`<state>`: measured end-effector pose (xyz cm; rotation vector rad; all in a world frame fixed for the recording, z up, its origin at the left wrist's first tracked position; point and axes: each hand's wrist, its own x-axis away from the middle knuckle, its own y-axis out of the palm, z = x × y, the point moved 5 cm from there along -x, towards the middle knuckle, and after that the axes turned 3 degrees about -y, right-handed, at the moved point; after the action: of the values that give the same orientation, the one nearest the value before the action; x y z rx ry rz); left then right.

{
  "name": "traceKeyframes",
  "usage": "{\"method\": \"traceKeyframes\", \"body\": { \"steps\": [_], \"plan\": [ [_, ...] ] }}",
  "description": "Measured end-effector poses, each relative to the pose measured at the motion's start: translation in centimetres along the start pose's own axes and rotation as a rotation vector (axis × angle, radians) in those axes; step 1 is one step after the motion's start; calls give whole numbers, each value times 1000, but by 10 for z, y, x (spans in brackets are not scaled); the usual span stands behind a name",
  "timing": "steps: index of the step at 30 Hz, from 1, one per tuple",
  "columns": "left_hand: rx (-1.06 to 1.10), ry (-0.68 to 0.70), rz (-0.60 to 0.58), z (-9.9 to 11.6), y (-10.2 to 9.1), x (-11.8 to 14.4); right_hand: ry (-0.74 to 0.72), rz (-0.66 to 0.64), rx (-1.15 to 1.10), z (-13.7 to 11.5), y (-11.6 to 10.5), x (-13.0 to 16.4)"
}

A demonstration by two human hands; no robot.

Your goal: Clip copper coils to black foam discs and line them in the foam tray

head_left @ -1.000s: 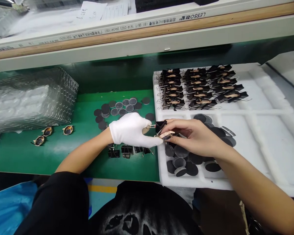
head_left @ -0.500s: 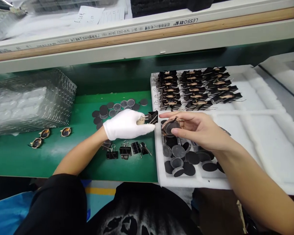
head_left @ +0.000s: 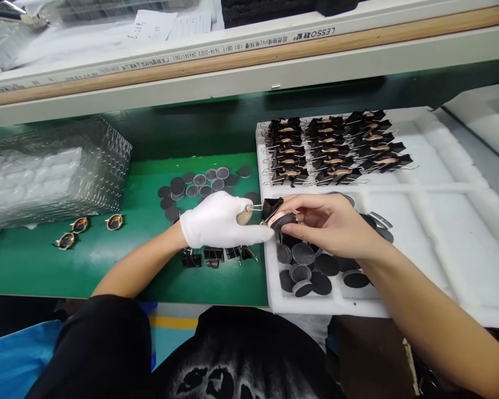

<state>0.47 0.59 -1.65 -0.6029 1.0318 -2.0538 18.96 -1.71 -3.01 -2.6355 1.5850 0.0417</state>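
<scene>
In a white glove, my left hand [head_left: 222, 221] pinches the wire handles of a black binder clip [head_left: 271, 207]. Bare, my right hand [head_left: 330, 224] grips a gold-rimmed watch case [head_left: 291, 213] with a dark disc [head_left: 281, 222] against its face. The case is tilted, with the clip right at its upper left edge; whether the jaws are around it I cannot tell. Below both hands, loose round discs [head_left: 303, 254] lie in a compartment of the white foam tray [head_left: 276, 299]. Several binder clips [head_left: 213, 254] rest on the green table beneath my left wrist.
Clipped watch cases [head_left: 329, 151] stand in rows in the tray's back compartment. Dark and clear-rimmed discs [head_left: 199, 180] lie on the green table [head_left: 95, 266]. At left are three watch cases [head_left: 115, 222] and stacked clear plastic trays [head_left: 45, 177]. A shelf edge [head_left: 208, 69] crosses the back.
My left hand has moved a little right with the binder clip, bringing it up to the watch case. My right hand has turned the case from facing up to a steeper tilt.
</scene>
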Motion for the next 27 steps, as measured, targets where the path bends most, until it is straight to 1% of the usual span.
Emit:
{"method": "traceKeyframes", "body": {
  "steps": [2,5,7,12,14,15,17,19,21,24,27],
  "plan": [
    [-6,35,67,1,-1,1,-16,6,21,-2,-2,1],
    [-54,62,212,2,-3,4,-25,14,35,-2,-4,2],
    [-71,79,272,2,-3,5,-17,12,52,-1,-4,2],
    [-88,149,310,4,2,5,15,-28,73,1,-1,1],
    [-96,138,328,3,1,4,21,-10,55,1,-2,2],
    [-92,127,334,2,0,3,25,20,35,1,-4,2],
    [-50,86,321,-1,-3,2,44,118,-13,2,-13,3],
    [45,32,271,-3,-5,2,80,218,-52,4,-23,2],
    [162,-18,221,-4,-5,2,107,269,-80,6,-30,1],
    [265,-50,171,-1,-3,5,122,250,-112,9,-33,-3],
    [281,-53,120,2,4,6,134,195,-111,12,-29,-4]
  ]
}}
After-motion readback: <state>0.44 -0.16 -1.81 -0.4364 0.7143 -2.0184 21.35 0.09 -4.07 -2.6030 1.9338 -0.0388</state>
